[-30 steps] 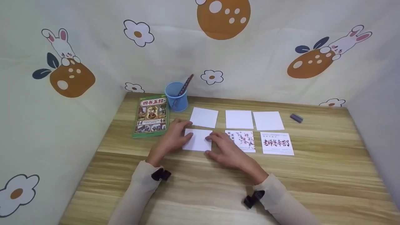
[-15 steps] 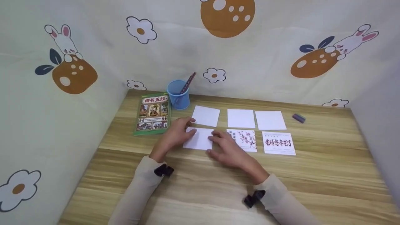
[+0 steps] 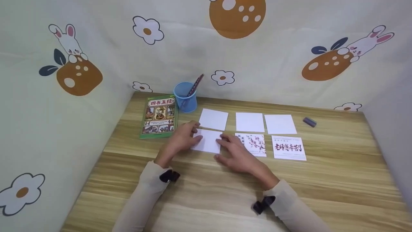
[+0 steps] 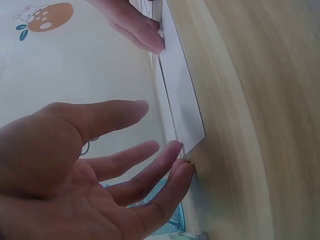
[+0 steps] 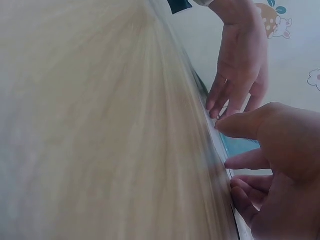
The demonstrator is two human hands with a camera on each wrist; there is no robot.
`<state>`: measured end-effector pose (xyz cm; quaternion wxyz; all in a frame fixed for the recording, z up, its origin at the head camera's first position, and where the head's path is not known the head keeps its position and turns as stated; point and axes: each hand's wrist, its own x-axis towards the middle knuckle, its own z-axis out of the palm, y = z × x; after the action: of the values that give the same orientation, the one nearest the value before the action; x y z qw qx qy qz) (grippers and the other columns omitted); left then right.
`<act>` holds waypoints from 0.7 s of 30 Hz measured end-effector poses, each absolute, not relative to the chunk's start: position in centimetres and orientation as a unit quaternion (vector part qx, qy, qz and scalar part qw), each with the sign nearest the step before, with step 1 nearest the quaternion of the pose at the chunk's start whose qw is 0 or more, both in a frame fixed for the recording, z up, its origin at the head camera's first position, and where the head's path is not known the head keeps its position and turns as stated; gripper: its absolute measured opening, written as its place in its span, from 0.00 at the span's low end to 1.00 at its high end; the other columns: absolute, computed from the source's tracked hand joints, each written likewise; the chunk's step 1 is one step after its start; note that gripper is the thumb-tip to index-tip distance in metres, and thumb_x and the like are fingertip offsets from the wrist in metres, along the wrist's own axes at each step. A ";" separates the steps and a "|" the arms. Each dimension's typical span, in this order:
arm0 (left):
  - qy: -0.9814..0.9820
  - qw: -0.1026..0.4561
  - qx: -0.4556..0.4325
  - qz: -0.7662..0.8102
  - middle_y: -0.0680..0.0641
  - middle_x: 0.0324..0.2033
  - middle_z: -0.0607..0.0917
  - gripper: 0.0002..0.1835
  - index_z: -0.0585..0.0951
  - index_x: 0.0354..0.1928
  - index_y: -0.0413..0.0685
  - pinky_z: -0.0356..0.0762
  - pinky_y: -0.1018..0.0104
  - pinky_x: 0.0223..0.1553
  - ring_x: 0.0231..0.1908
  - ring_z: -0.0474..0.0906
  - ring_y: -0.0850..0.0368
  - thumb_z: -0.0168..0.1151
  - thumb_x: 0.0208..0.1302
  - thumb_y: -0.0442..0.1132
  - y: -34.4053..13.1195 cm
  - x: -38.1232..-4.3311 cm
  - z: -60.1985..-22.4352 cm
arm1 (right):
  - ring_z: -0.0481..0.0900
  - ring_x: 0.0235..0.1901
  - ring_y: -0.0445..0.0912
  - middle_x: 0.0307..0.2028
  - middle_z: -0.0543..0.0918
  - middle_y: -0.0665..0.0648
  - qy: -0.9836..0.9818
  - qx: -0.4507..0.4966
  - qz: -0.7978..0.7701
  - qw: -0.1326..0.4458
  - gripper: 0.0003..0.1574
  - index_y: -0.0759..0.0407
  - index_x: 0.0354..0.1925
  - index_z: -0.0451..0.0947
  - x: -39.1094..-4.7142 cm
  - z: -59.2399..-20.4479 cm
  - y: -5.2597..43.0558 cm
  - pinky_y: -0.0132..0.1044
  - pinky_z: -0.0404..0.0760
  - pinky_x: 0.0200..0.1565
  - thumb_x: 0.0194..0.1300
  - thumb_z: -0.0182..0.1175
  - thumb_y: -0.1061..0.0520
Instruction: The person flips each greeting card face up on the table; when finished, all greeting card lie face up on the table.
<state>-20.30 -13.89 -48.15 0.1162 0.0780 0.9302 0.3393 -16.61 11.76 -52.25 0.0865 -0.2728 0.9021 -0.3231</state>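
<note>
A blank white card (image 3: 207, 141) lies flat on the wooden table between my two hands. My left hand (image 3: 181, 139) is at the card's left side, its relaxed fingers at the edge and its thumb over the surface. From the opposite side my right hand (image 3: 237, 154) reaches in, fingertips at the card's right edge. In the left wrist view the fingers (image 4: 165, 155) of the left hand are loosely bent near the card's corner, gripping nothing. My right hand partly covers a card printed with blossoms (image 3: 256, 143). Another blank card (image 3: 213, 119) lies just behind the middle one.
Two more blank cards (image 3: 249, 122) lie in the back row. A card with red lettering (image 3: 289, 148) lies at the right, and a small dark block (image 3: 309, 122) behind it. A green book (image 3: 159, 116) and a blue pencil cup (image 3: 186, 100) stand at the back left.
The blank card between my hands has shifted slightly away from me, closer to the card behind it, and turned a little. Both hands stay at its sides. The head view has shifted slightly.
</note>
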 end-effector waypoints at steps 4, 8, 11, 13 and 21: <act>0.933 0.109 0.079 0.333 0.34 0.61 0.83 0.33 0.73 0.75 0.38 0.79 0.42 0.70 0.64 0.79 0.39 0.71 0.73 0.40 -14.2 -20.3 -48.2 | 0.63 0.80 0.62 0.80 0.67 0.66 0.902 -0.276 -0.321 0.086 0.42 0.62 0.77 0.72 -16.6 -52.3 11.8 0.59 0.65 0.81 0.75 0.68 0.45; 0.932 0.140 0.083 0.323 0.35 0.71 0.79 0.37 0.70 0.79 0.42 0.72 0.41 0.77 0.73 0.75 0.38 0.71 0.73 0.43 -14.4 -20.3 -48.2 | 0.63 0.80 0.62 0.80 0.66 0.66 0.902 -0.277 -0.320 0.090 0.42 0.62 0.78 0.71 -16.5 -52.3 11.8 0.59 0.65 0.81 0.75 0.68 0.45; 0.930 0.164 0.089 0.318 0.37 0.76 0.76 0.37 0.71 0.79 0.45 0.66 0.42 0.81 0.78 0.70 0.38 0.72 0.73 0.44 -14.4 -20.2 -48.0 | 0.63 0.79 0.62 0.80 0.67 0.66 0.901 -0.276 -0.321 0.090 0.42 0.62 0.78 0.71 -16.5 -52.2 11.8 0.59 0.65 0.81 0.75 0.68 0.45; 0.931 0.166 0.094 0.312 0.38 0.76 0.76 0.36 0.73 0.78 0.46 0.65 0.42 0.82 0.78 0.70 0.39 0.73 0.71 0.42 -14.4 -20.2 -48.0 | 0.63 0.79 0.61 0.81 0.66 0.66 0.902 -0.277 -0.320 0.088 0.43 0.62 0.78 0.71 -16.5 -52.2 11.7 0.59 0.64 0.81 0.75 0.68 0.45; 0.941 0.132 0.157 0.269 0.39 0.66 0.80 0.40 0.79 0.73 0.47 0.74 0.43 0.74 0.69 0.73 0.40 0.84 0.57 0.40 -14.5 -20.1 -48.5 | 0.63 0.79 0.60 0.81 0.66 0.65 0.900 -0.277 -0.323 0.089 0.43 0.62 0.78 0.70 -16.6 -52.2 11.9 0.57 0.65 0.81 0.75 0.67 0.45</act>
<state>-20.09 -14.54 -48.53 0.1318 0.1565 0.9411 0.2692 -16.63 11.88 -52.18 0.0894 -0.2774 0.9004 -0.3231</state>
